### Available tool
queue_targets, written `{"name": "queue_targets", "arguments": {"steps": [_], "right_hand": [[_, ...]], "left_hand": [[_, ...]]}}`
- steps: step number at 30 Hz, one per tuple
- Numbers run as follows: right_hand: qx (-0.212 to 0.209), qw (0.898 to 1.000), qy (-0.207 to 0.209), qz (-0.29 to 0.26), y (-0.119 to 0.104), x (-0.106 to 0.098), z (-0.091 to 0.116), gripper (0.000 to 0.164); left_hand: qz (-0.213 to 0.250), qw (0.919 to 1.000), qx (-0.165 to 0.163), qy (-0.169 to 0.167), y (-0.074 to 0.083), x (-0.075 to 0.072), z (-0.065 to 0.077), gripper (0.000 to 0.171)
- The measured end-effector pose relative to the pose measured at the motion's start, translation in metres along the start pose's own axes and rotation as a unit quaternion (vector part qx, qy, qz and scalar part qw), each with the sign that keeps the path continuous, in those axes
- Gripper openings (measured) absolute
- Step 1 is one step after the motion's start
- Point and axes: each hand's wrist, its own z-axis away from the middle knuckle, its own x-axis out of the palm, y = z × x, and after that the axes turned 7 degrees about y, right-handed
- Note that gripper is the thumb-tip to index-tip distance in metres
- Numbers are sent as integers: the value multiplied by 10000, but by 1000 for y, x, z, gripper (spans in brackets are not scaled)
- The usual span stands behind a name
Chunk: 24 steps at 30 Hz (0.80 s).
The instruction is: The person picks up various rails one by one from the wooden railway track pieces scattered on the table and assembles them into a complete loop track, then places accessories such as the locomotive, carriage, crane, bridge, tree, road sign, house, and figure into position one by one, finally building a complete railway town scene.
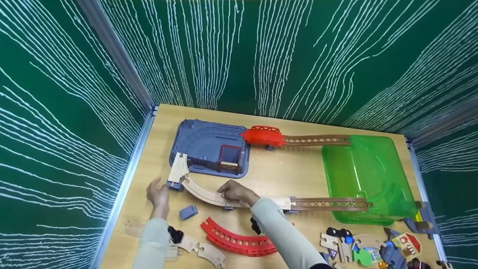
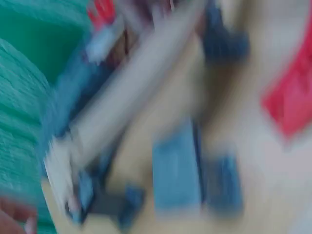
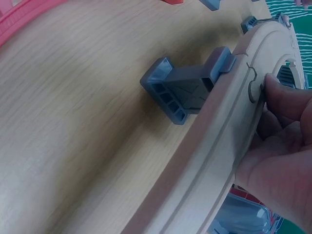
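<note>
My right hand (image 1: 239, 192) pinches the inner edge of the raised pale wooden track where a curved piece (image 1: 203, 192) meets a straight piece (image 1: 280, 203). In the right wrist view the thumb of this hand (image 3: 282, 131) lies right by the joint, and a grey support pillar (image 3: 190, 85) stands under the track there. My left hand (image 1: 158, 196) hovers with loose fingers just left of a forked wooden track (image 1: 178, 168), holding nothing. That forked piece joins the curve to the grey molded base (image 1: 201, 140). The left wrist view is blurred.
A loose grey block (image 1: 188, 212) and red curved tracks (image 1: 239, 241) lie in front. A red bridge (image 1: 263, 136) and brown track (image 1: 317, 140) run behind to a green bin (image 1: 369, 175). Loose track pieces (image 1: 211, 254) lie near; assorted toys (image 1: 394, 254) are at the right.
</note>
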Motion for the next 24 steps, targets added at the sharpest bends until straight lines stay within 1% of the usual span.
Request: {"name": "queue_targets", "arguments": {"steps": [1,2,3,4,5,7,10,11,16,20,22,24], "right_hand": [[-14,10000,22,2,0,-1,0,32],[-33,10000,29,7,0,-1,0,33],[-78,10000,36,13,1,-2,0,32],[-144,9999,46,39,1,-2,0,32],[-226,9997,46,54,1,-2,0,32],[-334,9994,-5,23,1,-3,0,32],[-370,9993,3,-19,0,-4,0,30],[-371,9993,32,-21,0,-4,-1,29],[-282,9993,245,57,-1,-5,-4,26],[-154,9996,230,33,-1,-4,-6,26],[-70,9997,210,-32,-2,-3,-7,27],[-30,9998,192,-61,-2,-2,-7,27]], "left_hand": [[-451,9981,365,-229,5,-2,-2,46],[-828,9934,654,-453,9,-3,-4,45],[-1057,9885,818,-705,10,-2,-7,45],[-1204,9839,990,-872,8,-1,-10,45],[-1284,9810,1113,-933,6,0,-13,44],[-1274,9792,1274,-937,4,4,-14,41],[-1144,9823,1330,-649,0,11,-14,34],[-1085,9838,1295,-600,0,12,-13,33],[-811,9896,1080,-486,-1,17,-11,32],[-766,9920,942,-344,-2,19,-8,31],[-762,9931,812,-358,-3,20,-7,32],[-792,9935,682,-443,-2,20,-7,33]]}}
